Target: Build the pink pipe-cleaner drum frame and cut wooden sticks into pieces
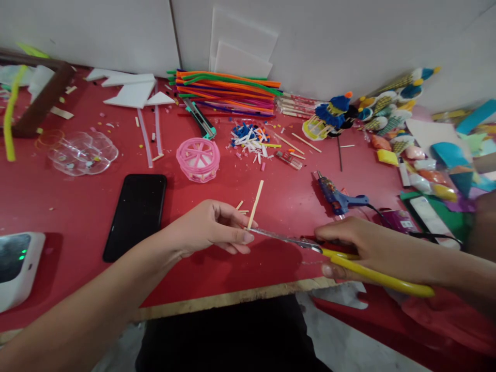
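Observation:
Between the thumb and fingers of my left hand a thin pale wooden stick is pinched, its upper end pointing away from me. My right hand is closed around yellow-handled scissors. Their long metal blades reach left, and the tips meet the lower end of the stick by my left fingertips. Whether the blades are fully closed is hard to see. A few short cut stick pieces lie just behind my left fingers. Beyond them stands a small round pink frame with spokes on top.
A blue glue gun with its cord lies behind my right hand. A black phone is left of my left hand. Further back are a box cutter, bundled pipe cleaners and scraps. The table's worn front edge runs below my hands.

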Demonstrator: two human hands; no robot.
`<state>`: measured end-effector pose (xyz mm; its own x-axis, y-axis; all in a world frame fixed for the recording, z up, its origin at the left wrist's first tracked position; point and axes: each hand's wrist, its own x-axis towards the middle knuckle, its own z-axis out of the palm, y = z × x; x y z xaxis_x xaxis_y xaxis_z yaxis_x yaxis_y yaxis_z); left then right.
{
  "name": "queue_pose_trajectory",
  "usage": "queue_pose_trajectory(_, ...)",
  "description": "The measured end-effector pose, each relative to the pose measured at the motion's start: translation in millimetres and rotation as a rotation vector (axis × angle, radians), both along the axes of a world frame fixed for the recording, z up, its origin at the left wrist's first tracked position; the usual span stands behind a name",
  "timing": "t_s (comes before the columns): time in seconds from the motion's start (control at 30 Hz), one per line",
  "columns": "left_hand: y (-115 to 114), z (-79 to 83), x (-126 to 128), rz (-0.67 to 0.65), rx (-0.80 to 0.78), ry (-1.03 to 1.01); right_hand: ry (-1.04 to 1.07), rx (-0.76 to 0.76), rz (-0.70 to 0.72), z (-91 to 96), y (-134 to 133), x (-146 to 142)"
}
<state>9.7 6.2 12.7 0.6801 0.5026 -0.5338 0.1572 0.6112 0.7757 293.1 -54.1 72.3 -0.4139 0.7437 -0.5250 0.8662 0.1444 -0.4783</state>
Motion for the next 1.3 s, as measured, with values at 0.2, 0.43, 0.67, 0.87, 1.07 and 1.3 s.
queue_pose_trajectory(0.2,0.4,2.5,0.0,-0.009,-0.024,-0.026,0.045,-0.154,0.021,4.1,1.6,-3.2)
queue_pose_trajectory(0.43,0.3,0.4,0.7,0.018,-0.048,-0.006,-0.008,-0.115,0.04,-0.7,-1.9,-3.8)
queue_pose_trajectory(0.67,2.2,4.1,-0.6,0.055,-0.027,0.032,0.013,-0.027,-0.027,-15.7,-11.6,-4.7)
queue_pose_trajectory(0.87,0.0,-4.0,0.4,0.044,0.024,0.04,-0.013,0.116,-0.069,-27.0,-15.9,-13.5)
queue_pose_trajectory(1.07,1.7,0.0,1.9,0.2,0.098,0.027,-0.006,0.21,-0.052,-37.9,-6.9,-14.5)
queue_pose_trajectory(1.3,11.1,8.8,-5.6,0.471,0.198,0.007,0.375,0.481,-0.421,-48.3,29.1,-39.3)
